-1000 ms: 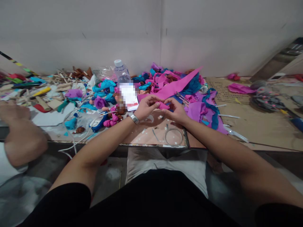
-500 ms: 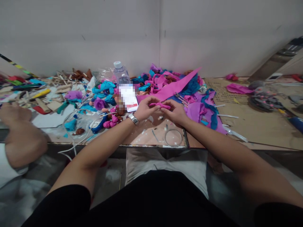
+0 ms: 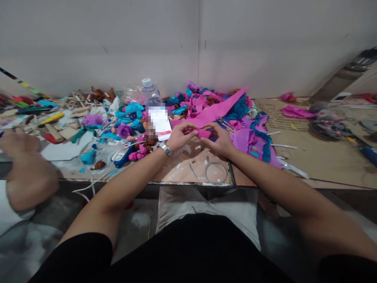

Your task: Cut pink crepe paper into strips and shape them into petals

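Note:
Between my two hands, above the table, is a small piece of pink crepe paper (image 3: 204, 134). My left hand (image 3: 183, 135), with a metal watch on its wrist, pinches the paper's left part. The fingers of my right hand (image 3: 220, 140) curl around its right side, thumb below and fingertips on the far edge. Just beyond my hands lies a long pink crepe paper strip (image 3: 212, 111). A phone (image 3: 160, 122) with a lit screen stands left of my left hand, leaning near a clear bottle (image 3: 151, 92).
Purple and blue crepe paper scraps (image 3: 246, 137) lie right of my hands. A wire ring (image 3: 216, 173) rests near the table edge. Leftward are a white cable (image 3: 97, 180), wooden scraps (image 3: 81, 98) and another person's arm (image 3: 29, 169). Brown cardboard (image 3: 294, 153) covers the right side.
The pink paper between my hands now shows a flatter, wider face, and my right thumb has moved slightly down and away from it. My arms stay in nearly the same place.

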Available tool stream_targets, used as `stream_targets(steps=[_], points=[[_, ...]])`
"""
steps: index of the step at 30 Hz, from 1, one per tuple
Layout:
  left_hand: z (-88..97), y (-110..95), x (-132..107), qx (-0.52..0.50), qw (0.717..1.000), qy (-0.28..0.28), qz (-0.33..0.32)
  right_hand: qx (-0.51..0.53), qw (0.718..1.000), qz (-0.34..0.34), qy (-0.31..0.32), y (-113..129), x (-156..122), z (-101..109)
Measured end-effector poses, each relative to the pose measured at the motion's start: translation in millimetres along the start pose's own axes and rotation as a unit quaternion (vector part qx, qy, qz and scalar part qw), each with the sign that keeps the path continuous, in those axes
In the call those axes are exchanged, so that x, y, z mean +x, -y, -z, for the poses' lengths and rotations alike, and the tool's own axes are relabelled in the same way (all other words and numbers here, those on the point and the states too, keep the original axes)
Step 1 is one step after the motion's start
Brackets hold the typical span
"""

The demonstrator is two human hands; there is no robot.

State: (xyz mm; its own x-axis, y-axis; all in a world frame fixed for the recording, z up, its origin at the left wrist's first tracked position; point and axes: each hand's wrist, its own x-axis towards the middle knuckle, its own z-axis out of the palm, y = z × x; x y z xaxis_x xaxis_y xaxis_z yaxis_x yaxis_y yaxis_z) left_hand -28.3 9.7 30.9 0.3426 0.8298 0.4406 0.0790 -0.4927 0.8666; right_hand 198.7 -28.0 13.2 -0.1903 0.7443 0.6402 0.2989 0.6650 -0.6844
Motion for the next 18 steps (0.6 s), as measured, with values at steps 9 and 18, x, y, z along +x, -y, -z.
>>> stream_targets(steps=[9, 18], points=[[-4.9, 0.7, 1.1, -0.128, 0.987, -0.004, 0.094, -0.134, 0.980, 0.144, -0.004, 9.7, 3.0, 3.7], [-5.2, 0.0, -0.9, -0.071, 0.993, 0.003, 0.096, -0.102, 0.989, 0.103, -0.032, 10.0, 4.0, 0.9]])
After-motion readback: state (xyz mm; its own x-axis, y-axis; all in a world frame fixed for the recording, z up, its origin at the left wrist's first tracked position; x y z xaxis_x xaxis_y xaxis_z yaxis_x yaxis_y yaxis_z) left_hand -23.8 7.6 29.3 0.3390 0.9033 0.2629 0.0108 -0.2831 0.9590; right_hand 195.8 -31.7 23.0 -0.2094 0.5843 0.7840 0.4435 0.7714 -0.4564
